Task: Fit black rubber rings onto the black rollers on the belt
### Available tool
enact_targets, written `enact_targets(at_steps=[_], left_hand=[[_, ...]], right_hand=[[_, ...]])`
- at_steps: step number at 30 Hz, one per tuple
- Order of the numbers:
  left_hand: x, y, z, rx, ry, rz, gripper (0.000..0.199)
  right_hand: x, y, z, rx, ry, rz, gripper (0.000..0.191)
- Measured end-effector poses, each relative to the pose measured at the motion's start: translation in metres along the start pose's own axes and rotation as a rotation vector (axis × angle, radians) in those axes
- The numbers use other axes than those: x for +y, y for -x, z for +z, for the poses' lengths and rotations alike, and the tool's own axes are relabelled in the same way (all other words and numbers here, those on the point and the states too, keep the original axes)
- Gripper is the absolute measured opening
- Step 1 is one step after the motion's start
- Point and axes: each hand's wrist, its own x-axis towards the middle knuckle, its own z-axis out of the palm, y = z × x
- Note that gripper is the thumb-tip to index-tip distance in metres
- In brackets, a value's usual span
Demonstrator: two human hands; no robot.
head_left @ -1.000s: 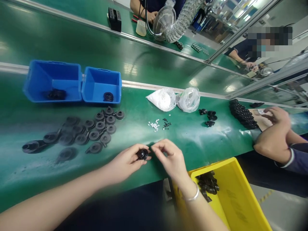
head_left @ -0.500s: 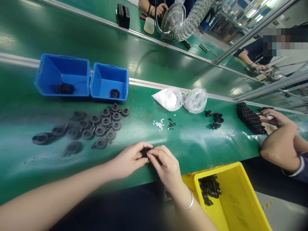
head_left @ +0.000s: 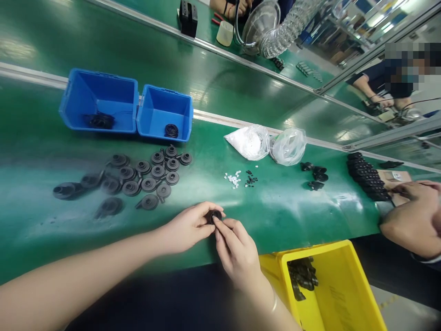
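My left hand (head_left: 191, 227) grips a small round black plastic part (head_left: 214, 217) between thumb and fingers, its hollow side tilted toward me. The index fingertip of my right hand (head_left: 237, 250) reaches into that opening, the other fingers curled close behind. Whether a tiny piece sits under the fingertip is hidden. Just beyond my hands lie a small pile of white bits (head_left: 233, 178) and a small pile of tiny black pieces (head_left: 251, 179). To the left, several black disc-shaped parts with side spouts (head_left: 149, 185) are spread over the green table (head_left: 193, 276).
Two blue bins, one larger (head_left: 117, 110) and one smaller (head_left: 165, 108), hold black rings and coils. Behind the piles sit two clear bags (head_left: 253, 142). A yellow crate (head_left: 344, 280) with black parts stands at my right. A co-worker's arm (head_left: 409, 220) is beside stacked black parts (head_left: 367, 177).
The view has shifted slightly, so most things sit further right. The black part's opening now shows more, with my right index finger in it. The co-worker's hand has moved lower, away from the stack.
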Motion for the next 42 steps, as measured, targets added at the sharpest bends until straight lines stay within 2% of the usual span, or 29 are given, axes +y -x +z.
enact_targets(at_steps=[5,10,13,17,23,27,30,35,42], left_hand=[[0.008,0.001,0.003,0.009,0.039,-0.007,0.036],[0.014,0.005,0.015,-0.002,0.133,-0.051,0.047],[0.012,0.007,0.020,-0.016,0.162,-0.058,0.050],[0.007,0.007,0.022,-0.018,0.165,-0.052,0.052],[0.006,0.007,0.018,0.004,0.052,-0.049,0.045],[0.006,0.009,0.016,0.001,0.039,-0.044,0.045],[0.007,0.009,0.016,0.004,0.044,-0.051,0.045],[0.009,0.006,0.015,0.007,0.132,-0.029,0.046],[0.005,0.006,0.015,-0.003,0.172,-0.025,0.047]], right_hand=[[-0.003,-0.009,-0.003,0.021,-0.158,0.059,0.053],[-0.003,-0.024,-0.011,0.107,-0.331,0.230,0.024],[-0.001,-0.032,-0.019,0.051,-0.366,0.312,0.012],[0.000,-0.037,-0.024,0.011,-0.314,0.291,0.009],[-0.002,-0.033,-0.015,0.098,-0.296,0.283,0.010],[-0.002,-0.028,-0.011,0.122,-0.223,0.176,0.014],[-0.004,-0.021,-0.010,0.096,-0.155,0.107,0.025],[-0.007,-0.007,-0.007,0.030,-0.069,0.086,0.051],[-0.006,-0.003,-0.004,-0.002,-0.087,0.081,0.060]])
